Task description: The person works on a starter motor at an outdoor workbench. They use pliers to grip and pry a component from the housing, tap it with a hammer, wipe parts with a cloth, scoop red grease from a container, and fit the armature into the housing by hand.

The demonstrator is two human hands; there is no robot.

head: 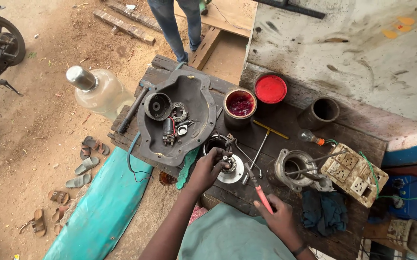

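My left hand (207, 167) grips a small round metal motor part (231, 168) resting on the dark wooden bench (266, 144). My right hand (278, 214) holds a red-handled screwdriver (261, 191) whose tip points up-left toward that part. Just beyond the part lie a pair of pliers (232, 143) and a yellow-handled T-shaped wrench (265, 135). To the right stands a grey metal housing (295, 166) with a rod laid across it.
A black tray (194, 120) holds several small motor parts at the left. An open tin of red grease (240, 106) and its red lid (270, 89) sit behind. A switch board (353, 174), dark rag (323, 212), glass jug (100, 89), sandals and another person's legs (174, 24) surround the bench.
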